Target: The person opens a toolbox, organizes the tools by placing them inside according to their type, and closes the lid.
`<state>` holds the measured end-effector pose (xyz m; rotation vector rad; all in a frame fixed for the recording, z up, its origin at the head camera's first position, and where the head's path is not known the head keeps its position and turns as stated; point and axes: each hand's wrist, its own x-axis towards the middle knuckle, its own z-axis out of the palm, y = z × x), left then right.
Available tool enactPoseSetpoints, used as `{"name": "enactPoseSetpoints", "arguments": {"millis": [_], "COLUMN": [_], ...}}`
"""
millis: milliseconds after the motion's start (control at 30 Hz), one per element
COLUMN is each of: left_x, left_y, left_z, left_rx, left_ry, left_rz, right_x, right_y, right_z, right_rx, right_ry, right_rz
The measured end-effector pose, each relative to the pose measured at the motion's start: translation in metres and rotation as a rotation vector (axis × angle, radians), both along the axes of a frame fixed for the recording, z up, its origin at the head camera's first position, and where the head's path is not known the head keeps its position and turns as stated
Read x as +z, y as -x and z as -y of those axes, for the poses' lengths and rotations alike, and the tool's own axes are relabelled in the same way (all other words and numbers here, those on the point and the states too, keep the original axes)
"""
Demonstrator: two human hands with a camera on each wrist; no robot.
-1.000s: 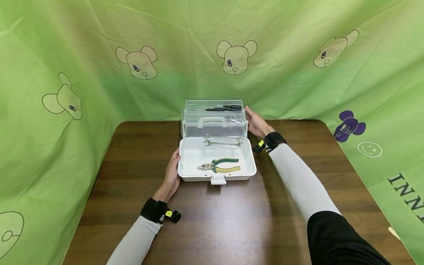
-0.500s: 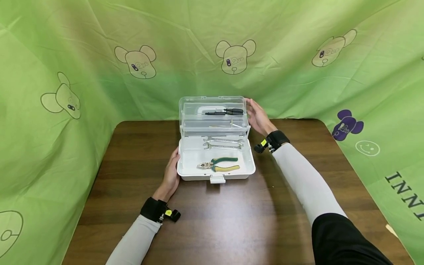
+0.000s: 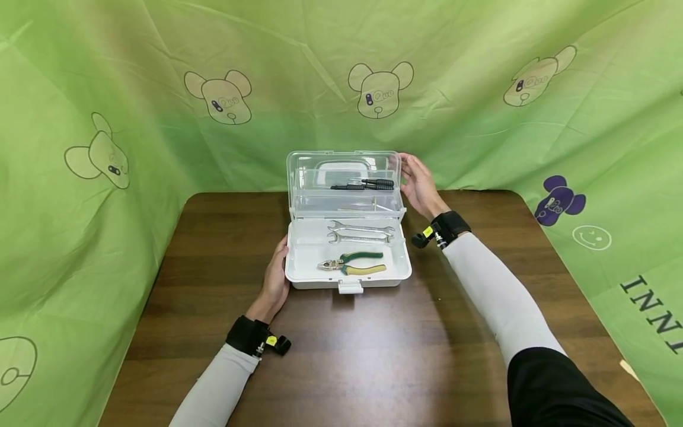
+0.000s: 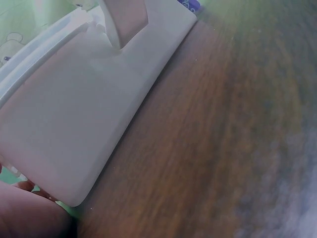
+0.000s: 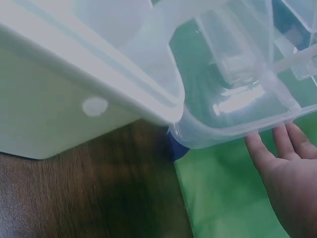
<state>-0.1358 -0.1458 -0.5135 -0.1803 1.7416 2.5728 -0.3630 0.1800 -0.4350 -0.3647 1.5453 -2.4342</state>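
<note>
A white toolbox stands at the middle of the wooden table, its clear lid tilted up at the back. Combination pliers with green and yellow handles lie in the white base, in front of two wrenches. Black-handled screwdrivers sit in the clear upper tray. My left hand rests along the base's left side, fingers stretched forward; some fingers are hidden by the box. My right hand is at the lid's right edge; in the right wrist view its fingertips touch the clear plastic.
A green curtain with printed bear heads hangs close behind the toolbox and along both sides of the table. A white front latch hangs down from the toolbox. Thin metal pieces lie in the lower clear tray.
The clear lid has swung further back, baring more of the tray with the screwdrivers. My right hand has moved up and slightly right with it. My left hand has stayed at the box's side.
</note>
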Motion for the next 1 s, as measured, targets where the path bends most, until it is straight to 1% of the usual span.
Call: {"name": "enactPoseSetpoints", "arguments": {"millis": [233, 533, 867, 1000], "left_x": [0.001, 0.000, 0.001, 0.001], "left_y": [0.000, 0.000, 0.000, 0.001], "left_z": [0.001, 0.000, -0.001, -0.001], "left_rx": [0.008, 0.013, 0.013, 0.015], "left_ry": [0.005, 0.003, -0.010, -0.013], "left_rz": [0.005, 0.006, 0.000, -0.009], "right_x": [0.006, 0.014, 0.031, 0.036], "right_y": [-0.006, -0.016, -0.023, -0.024], "right_z": [-0.002, -0.006, -0.004, -0.003], "right_rx": [-0.009, -0.027, -0.048, -0.035], "right_ry": [0.008, 0.048, 0.020, 0.015], "right_rz": [-0.035, -0.050, -0.100, -0.092]}}
